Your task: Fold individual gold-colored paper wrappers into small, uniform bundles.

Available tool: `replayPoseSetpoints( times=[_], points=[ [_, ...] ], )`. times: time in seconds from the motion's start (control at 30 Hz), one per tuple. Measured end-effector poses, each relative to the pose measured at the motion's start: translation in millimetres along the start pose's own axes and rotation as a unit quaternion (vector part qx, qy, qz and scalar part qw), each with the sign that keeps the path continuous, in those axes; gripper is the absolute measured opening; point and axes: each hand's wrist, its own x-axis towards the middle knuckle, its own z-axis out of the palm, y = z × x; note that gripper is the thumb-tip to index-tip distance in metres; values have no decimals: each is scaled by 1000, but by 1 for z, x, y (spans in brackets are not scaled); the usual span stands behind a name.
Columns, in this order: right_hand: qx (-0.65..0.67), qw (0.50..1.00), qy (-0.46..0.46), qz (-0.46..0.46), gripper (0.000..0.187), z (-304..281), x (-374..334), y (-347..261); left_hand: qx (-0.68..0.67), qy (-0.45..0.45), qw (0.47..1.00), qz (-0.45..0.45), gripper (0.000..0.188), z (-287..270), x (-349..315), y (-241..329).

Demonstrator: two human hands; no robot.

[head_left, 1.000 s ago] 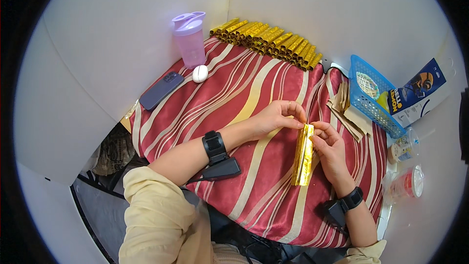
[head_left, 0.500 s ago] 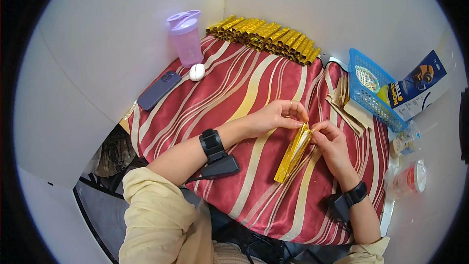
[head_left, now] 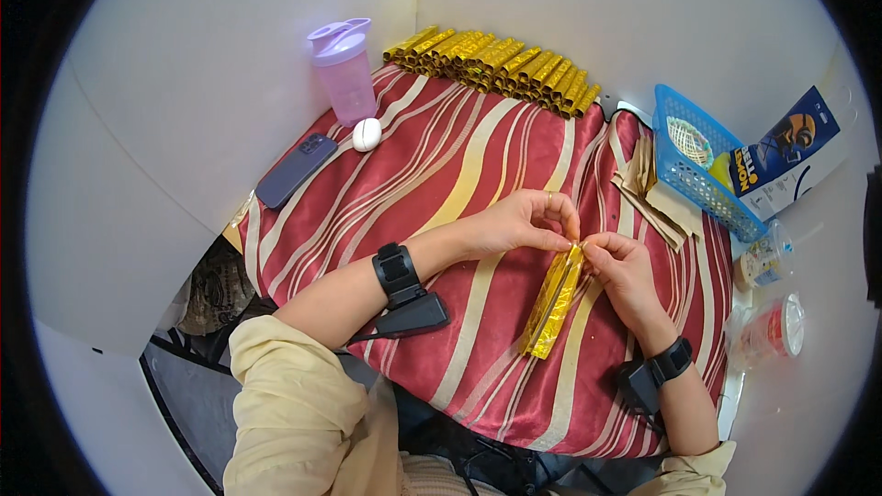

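Note:
A long strip of shiny gold foil paper (head_left: 553,305) hangs from its far end over the striped cloth, its long edges nearly meeting along a lengthwise seam. My left hand (head_left: 540,220) pinches that end between thumb and fingertips. From the other side, my right hand (head_left: 623,264) grips the same end, thumb and forefinger together. The fingertips of both hands almost touch and cover the foil's top. At the back of the table lies a stacked pile of gold foil tubes (head_left: 491,62), several with their hollow ends facing me.
A red striped cloth (head_left: 395,193) covers the table. Toward the left are a lilac shaker bottle (head_left: 347,83), a white rounded case (head_left: 367,135) and a dark phone (head_left: 297,170). On the right stand a blue basket (head_left: 703,170), brown paper pieces (head_left: 654,197) and plastic cups (head_left: 772,331).
The foil strip's long edges have come together, hiding the pale inside seen before. Its near end has dropped slightly toward me. Both hands keep their pinch at the top.

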Motion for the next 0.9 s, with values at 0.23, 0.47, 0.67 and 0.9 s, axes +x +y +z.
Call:
replayPoseSetpoints(
  times=[0.23, 0.47, 0.67, 0.9],
  points=[
    [15, 1000, -12, 4, 18, -3, 1, 2, -9, 4, 1000, 11, 15, -3, 1, -5],
    [35, 999, -10, 8, 19, -3, 1, 3, -11, 7, 1000, 2, 14, -3, 0, -4],
    [21, 1000, -6, 10, 18, 0, 0, 0, 6, 14, 1000, -16, 15, -2, 1, -4],
    [-4, 1000, -8, 19, 18, 0, 0, -3, 15, 20, 1000, -8, 16, -1, 1, -4]
  ],
)
